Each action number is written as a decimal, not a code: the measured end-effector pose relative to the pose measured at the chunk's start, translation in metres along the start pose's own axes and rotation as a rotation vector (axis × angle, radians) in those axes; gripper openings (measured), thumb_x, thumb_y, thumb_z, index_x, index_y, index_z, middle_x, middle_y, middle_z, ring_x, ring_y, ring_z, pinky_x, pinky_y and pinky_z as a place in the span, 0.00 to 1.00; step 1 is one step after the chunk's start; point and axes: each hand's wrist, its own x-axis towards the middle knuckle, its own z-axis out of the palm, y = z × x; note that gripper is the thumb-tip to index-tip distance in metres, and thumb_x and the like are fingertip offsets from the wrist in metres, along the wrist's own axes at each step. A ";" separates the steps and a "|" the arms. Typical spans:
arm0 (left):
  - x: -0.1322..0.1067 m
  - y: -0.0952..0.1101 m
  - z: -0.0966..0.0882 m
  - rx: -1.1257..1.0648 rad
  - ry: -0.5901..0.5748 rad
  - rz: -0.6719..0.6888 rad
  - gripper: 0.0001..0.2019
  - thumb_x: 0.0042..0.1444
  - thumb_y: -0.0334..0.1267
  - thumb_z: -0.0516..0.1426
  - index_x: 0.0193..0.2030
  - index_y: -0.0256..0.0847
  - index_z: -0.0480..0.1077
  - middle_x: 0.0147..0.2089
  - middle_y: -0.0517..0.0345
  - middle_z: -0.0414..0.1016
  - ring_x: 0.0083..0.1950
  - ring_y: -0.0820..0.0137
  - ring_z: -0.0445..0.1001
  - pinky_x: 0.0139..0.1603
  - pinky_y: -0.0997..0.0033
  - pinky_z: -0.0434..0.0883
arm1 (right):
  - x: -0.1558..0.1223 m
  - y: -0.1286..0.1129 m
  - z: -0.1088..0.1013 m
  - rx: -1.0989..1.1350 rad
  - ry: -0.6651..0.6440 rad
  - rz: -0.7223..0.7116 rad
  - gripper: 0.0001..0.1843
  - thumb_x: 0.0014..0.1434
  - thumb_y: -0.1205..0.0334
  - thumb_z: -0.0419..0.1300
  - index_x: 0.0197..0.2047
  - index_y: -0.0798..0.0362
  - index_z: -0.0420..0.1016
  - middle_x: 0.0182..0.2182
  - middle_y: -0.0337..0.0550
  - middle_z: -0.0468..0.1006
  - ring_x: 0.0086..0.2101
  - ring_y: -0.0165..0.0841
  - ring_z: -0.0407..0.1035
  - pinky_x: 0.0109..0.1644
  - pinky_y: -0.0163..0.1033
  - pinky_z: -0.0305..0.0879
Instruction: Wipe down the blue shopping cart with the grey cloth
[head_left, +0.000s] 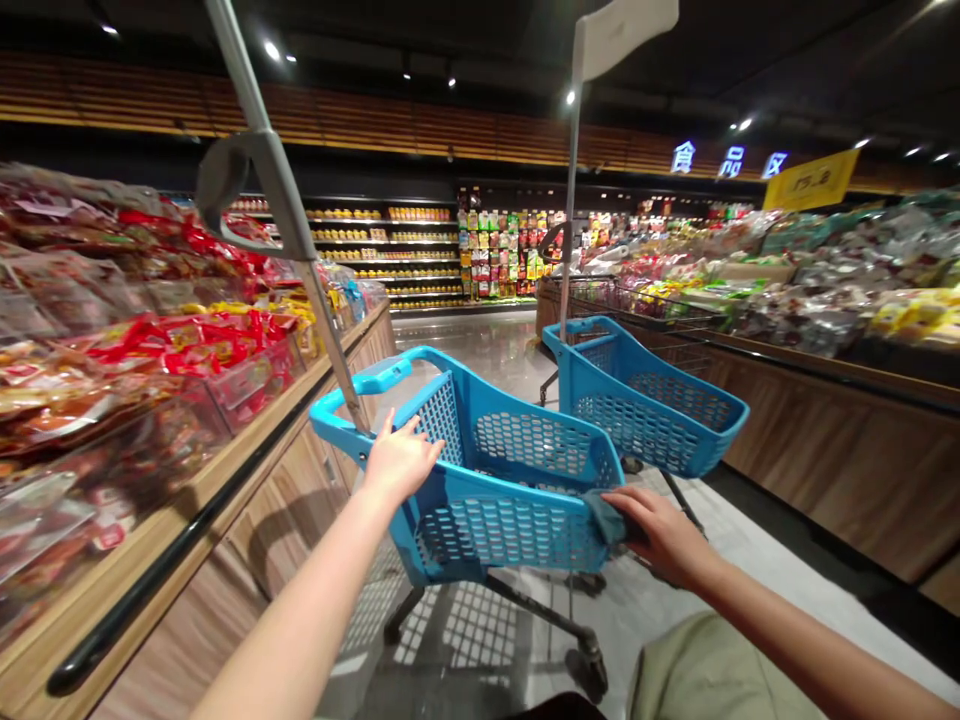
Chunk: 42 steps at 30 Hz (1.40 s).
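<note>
A blue plastic shopping cart [517,510] stands side-on in front of me, with a grey pole [322,310] rising from its handle end. My left hand [401,462] lies over the near rim by the handle, its fingers hooked over the edge. At the cart's other end, my right hand [664,530] is closed on a dark grey-blue cloth [606,516] and presses it to the basket's corner. The fingertips under the cloth are partly hidden. Nothing shows inside the basket through its open top.
Behind stands a second blue cart [637,415] with a white flag [628,38] on its pole. Bins of red packaged food [217,345] line the left, edged by a black rail [202,530]. Another bagged-goods display [810,290] runs along the right. Stocked shelves [420,255] close the aisle.
</note>
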 end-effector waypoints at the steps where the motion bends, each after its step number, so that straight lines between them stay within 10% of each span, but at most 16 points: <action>1: 0.002 -0.002 0.001 -0.002 -0.007 0.004 0.22 0.67 0.42 0.44 0.38 0.43 0.80 0.46 0.51 0.82 0.62 0.55 0.69 0.69 0.39 0.41 | -0.003 0.001 0.000 0.014 0.022 0.009 0.33 0.46 0.74 0.59 0.56 0.49 0.68 0.52 0.49 0.72 0.50 0.42 0.69 0.54 0.47 0.66; 7: 0.021 -0.004 0.009 -0.050 -0.040 -0.214 0.21 0.67 0.45 0.44 0.51 0.43 0.76 0.64 0.46 0.68 0.72 0.51 0.52 0.66 0.31 0.41 | 0.007 -0.041 0.016 0.131 0.086 0.042 0.30 0.45 0.74 0.56 0.52 0.49 0.69 0.45 0.47 0.74 0.44 0.39 0.70 0.48 0.43 0.67; 17: 0.004 0.076 0.031 -0.266 -0.018 -0.195 0.28 0.68 0.51 0.41 0.71 0.44 0.52 0.73 0.46 0.50 0.74 0.54 0.42 0.67 0.34 0.46 | 0.028 -0.162 0.047 0.221 -0.208 -0.340 0.31 0.52 0.65 0.59 0.61 0.50 0.64 0.57 0.52 0.69 0.53 0.43 0.65 0.58 0.48 0.63; 22: -0.025 0.038 0.048 -0.091 -0.080 -0.303 0.30 0.64 0.50 0.47 0.69 0.38 0.56 0.72 0.39 0.50 0.74 0.51 0.45 0.67 0.33 0.44 | 0.031 -0.119 0.042 0.148 -0.165 -0.458 0.28 0.55 0.70 0.54 0.60 0.52 0.65 0.57 0.52 0.70 0.57 0.41 0.62 0.64 0.51 0.57; 28: -0.039 0.009 0.035 -0.056 0.070 -0.484 0.29 0.65 0.45 0.45 0.70 0.32 0.53 0.73 0.37 0.46 0.74 0.51 0.43 0.68 0.36 0.45 | 0.067 -0.043 0.013 0.193 0.045 -0.061 0.29 0.49 0.74 0.54 0.55 0.50 0.69 0.53 0.49 0.72 0.53 0.39 0.68 0.57 0.46 0.66; 31: -0.054 0.024 0.028 -0.123 0.086 -0.545 0.30 0.65 0.46 0.45 0.70 0.33 0.52 0.73 0.36 0.47 0.74 0.51 0.44 0.67 0.36 0.49 | 0.108 -0.047 0.011 0.225 0.215 0.002 0.30 0.51 0.73 0.52 0.59 0.50 0.67 0.57 0.49 0.68 0.57 0.41 0.64 0.61 0.50 0.62; 35: -0.087 0.060 0.023 -0.169 0.089 -0.446 0.30 0.66 0.48 0.44 0.72 0.39 0.49 0.74 0.42 0.45 0.74 0.54 0.43 0.68 0.37 0.49 | 0.147 -0.068 0.037 0.229 0.019 -0.198 0.29 0.50 0.75 0.53 0.55 0.50 0.70 0.59 0.48 0.67 0.61 0.40 0.58 0.65 0.52 0.55; 42: -0.112 0.056 0.020 -0.221 0.058 -0.457 0.30 0.65 0.47 0.46 0.72 0.41 0.47 0.73 0.42 0.49 0.74 0.55 0.46 0.67 0.39 0.52 | 0.110 -0.105 0.042 0.288 -0.211 -0.332 0.19 0.49 0.73 0.54 0.44 0.51 0.74 0.44 0.44 0.76 0.53 0.39 0.64 0.62 0.47 0.57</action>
